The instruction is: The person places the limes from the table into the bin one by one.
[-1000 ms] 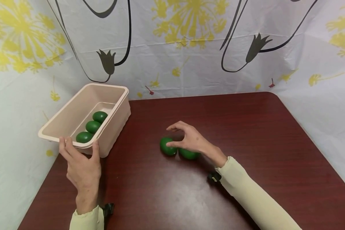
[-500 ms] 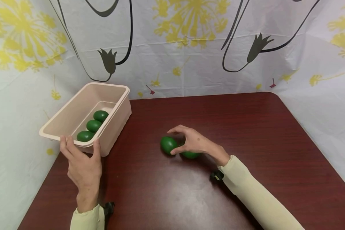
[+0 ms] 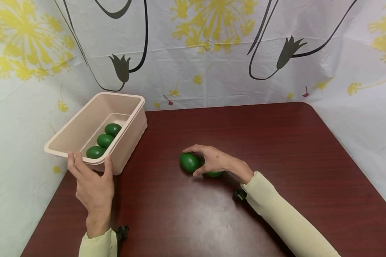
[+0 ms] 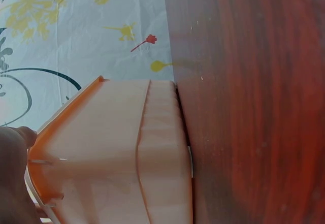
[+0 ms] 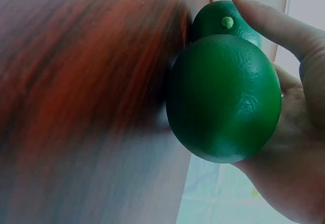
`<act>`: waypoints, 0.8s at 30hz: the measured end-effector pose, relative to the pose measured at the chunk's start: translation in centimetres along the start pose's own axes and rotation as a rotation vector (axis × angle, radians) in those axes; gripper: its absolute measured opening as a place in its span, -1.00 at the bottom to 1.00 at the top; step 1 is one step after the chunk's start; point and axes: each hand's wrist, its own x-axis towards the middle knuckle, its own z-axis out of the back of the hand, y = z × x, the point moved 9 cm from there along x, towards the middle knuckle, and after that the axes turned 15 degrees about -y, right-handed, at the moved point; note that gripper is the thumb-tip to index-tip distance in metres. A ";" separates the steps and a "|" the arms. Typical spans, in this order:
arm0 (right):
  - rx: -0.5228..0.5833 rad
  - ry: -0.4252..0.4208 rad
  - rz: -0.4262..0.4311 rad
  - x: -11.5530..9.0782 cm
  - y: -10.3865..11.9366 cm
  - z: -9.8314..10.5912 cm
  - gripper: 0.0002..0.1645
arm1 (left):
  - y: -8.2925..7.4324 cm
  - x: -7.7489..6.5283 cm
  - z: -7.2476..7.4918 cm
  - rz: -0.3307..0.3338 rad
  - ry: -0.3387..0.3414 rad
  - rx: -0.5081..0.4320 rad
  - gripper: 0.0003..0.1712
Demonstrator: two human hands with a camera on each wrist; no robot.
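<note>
In the head view, my left hand (image 3: 94, 191) holds the near rim of a beige plastic bin (image 3: 130, 142), fingers over the edge and thumb on the outside. Three green limes (image 3: 105, 140) lie in a row inside it. Mid-table, my right hand (image 3: 213, 160) is curved round a lime (image 3: 189, 163), fingers at its far side and thumb at its near side. A second lime (image 3: 214, 174) sits under the palm, mostly hidden. The right wrist view shows this nearer lime (image 5: 223, 99) in front and the held lime (image 5: 218, 18), with its pale stem end, behind.
Everything stands on a dark red wooden table (image 3: 260, 132). A white cloth (image 3: 225, 85) with yellow and grey flower prints hangs behind and along the sides. The bin is at the table's far left, close to the cloth.
My right hand has come down from above the two limes, and its fingers and thumb now close round the left one. The left hand and bin stay almost still.
</note>
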 end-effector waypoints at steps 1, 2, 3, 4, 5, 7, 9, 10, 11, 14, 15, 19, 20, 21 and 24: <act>-0.004 0.000 -0.004 0.0 0.0 0.0 -0.02 | 0.0 0.0 0.0 0.000 -0.001 0.000 -0.03; -0.005 0.000 -0.009 0.0 -0.1 -0.1 -0.05 | 0.0 0.0 0.0 0.000 -0.002 -0.001 -0.04; -0.004 -0.003 -0.013 0.0 -0.1 -0.1 -0.07 | 0.0 0.0 0.0 0.000 -0.002 -0.001 -0.04; -0.004 -0.005 -0.016 0.1 -0.2 -0.1 -0.10 | 0.0 0.0 0.0 0.000 -0.002 -0.001 -0.04; -0.002 -0.009 -0.018 0.1 -0.2 -0.1 -0.13 | 0.0 0.0 0.0 -0.001 -0.003 0.000 -0.04; -0.001 -0.017 -0.020 0.2 -0.2 -0.1 -0.16 | 0.0 0.0 0.0 -0.001 -0.002 -0.001 -0.04; 0.001 -0.028 -0.024 0.3 -0.3 0.0 -0.17 | 0.0 0.0 -0.1 -0.002 0.001 0.000 -0.04; -0.001 -0.032 -0.023 0.4 -0.3 0.0 -0.18 | 0.0 -0.1 -0.1 -0.001 0.002 0.001 -0.04; -0.004 -0.036 -0.023 0.5 -0.3 0.0 -0.18 | 0.0 -0.1 -0.1 -0.001 0.003 0.001 -0.04; -0.014 -0.046 -0.024 0.6 -0.4 0.0 -0.19 | -0.1 -0.1 0.0 -0.001 0.007 0.001 -0.03; -0.015 -0.047 -0.027 0.7 -0.4 -0.1 -0.19 | -0.1 -0.1 0.0 -0.002 0.006 0.001 -0.03; -0.014 -0.053 -0.033 0.9 -0.4 -0.2 -0.20 | -0.1 -0.1 0.1 -0.006 0.001 0.000 -0.04; -0.012 -0.055 -0.036 1.0 -0.4 -0.3 -0.20 | -0.1 -0.1 0.1 -0.008 -0.001 0.000 -0.04; -0.010 -0.058 -0.035 1.0 -0.4 -0.3 -0.20 | -0.1 -0.1 0.1 -0.009 -0.003 0.000 -0.04; -0.007 -0.072 -0.038 1.1 -0.3 -0.3 -0.20 | -0.1 0.0 0.1 -0.012 -0.005 -0.001 -0.04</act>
